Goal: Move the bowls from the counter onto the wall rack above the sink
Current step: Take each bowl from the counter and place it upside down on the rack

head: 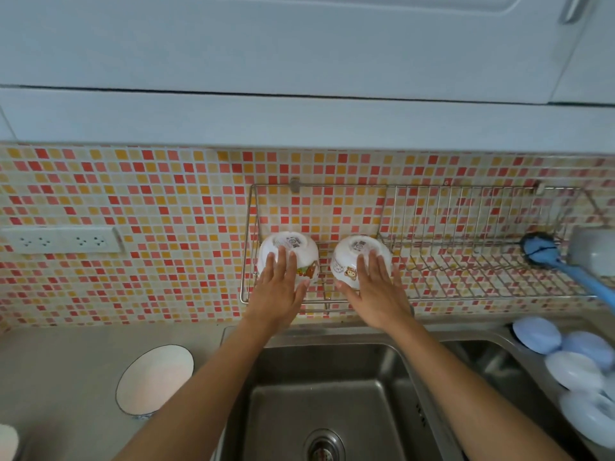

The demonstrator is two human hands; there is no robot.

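Two white bowls with cartoon prints sit upside down on the left part of the wire wall rack [466, 281]. My left hand [279, 291] lies over the left bowl [299, 251], fingers spread on its side. My right hand [376, 294] rests the same way on the right bowl [349, 257]. Both bowls show their sticker-marked bases toward me. On the counter at the lower left stands another white bowl [154, 379] with a dark rim, upright.
The steel sink [332, 394] lies below the rack. A blue brush [545, 252] and a grey holder [592, 251] hang at the rack's right end. Pale blue and white lids or dishes [572, 357] are piled right of the sink. A wall socket strip [63, 241] is at left.
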